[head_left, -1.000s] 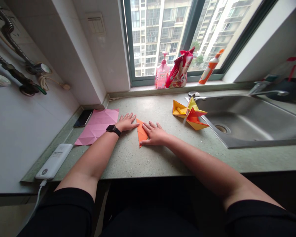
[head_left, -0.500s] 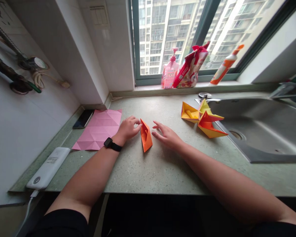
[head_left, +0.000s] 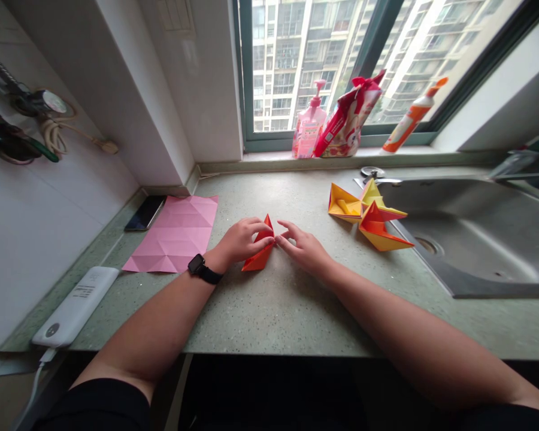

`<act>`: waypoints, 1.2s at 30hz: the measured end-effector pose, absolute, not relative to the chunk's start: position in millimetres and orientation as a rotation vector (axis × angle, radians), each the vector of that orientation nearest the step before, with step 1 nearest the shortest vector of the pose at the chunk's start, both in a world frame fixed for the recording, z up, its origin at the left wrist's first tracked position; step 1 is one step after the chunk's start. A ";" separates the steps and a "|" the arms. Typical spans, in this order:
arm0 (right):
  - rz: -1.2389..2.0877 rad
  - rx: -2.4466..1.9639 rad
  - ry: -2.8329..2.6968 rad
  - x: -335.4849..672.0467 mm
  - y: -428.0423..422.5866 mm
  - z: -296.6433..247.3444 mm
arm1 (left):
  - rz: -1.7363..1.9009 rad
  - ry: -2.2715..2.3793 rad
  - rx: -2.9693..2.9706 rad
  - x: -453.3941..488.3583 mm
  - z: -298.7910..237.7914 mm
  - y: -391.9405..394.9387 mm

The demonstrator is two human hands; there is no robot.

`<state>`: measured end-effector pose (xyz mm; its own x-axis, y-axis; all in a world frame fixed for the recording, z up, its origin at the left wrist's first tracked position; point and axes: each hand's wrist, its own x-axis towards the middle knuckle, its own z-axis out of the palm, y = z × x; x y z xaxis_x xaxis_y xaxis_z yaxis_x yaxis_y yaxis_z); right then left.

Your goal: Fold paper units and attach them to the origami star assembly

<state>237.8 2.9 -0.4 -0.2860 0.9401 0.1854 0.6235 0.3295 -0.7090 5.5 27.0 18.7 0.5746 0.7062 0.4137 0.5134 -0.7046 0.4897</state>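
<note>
A folded orange paper piece (head_left: 258,261), pointed at its far end, rests on the counter between my hands. My left hand (head_left: 243,239), with a black watch on its wrist, reaches over the piece and has its fingers closed on the right side of it. Part of the paper is hidden under those fingers. Just right of it, my right hand (head_left: 303,246) has its fingers apart, and one fingertip meets the paper's right edge. Whether that fingertip presses on it I cannot make out.
Creased pink paper (head_left: 175,233) lies left, beside a phone (head_left: 146,213) and a white power bank (head_left: 76,306) with a cable. Folded yellow and orange paper pieces (head_left: 384,238) stand by the steel sink (head_left: 476,239). A pink pump bottle (head_left: 308,133) stands on the sill.
The orange piece has turned, its near end swinging left. My left hand has moved right, over the paper, and my right hand has come slightly left to its edge.
</note>
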 end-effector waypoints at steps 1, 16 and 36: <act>0.691 -1.380 -1.999 237.5 2.7 -0.1 | 0.864 0.994 2.499 6.4 18.7 26.5; 0.602 -1.388 -1.984 247.0 12.3 -10.5 | 0.895 0.954 2.559 0.1 10.4 32.2; 0.516 -1.274 -1.952 250.2 15.6 -8.2 | 0.947 1.056 2.442 -3.2 21.5 28.8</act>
<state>250.2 15.6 -8.2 -0.2364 0.9024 0.3602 0.6063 0.4267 -0.6711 -3.2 28.8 21.5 0.5079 0.7354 0.4487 0.5259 -0.6772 0.5146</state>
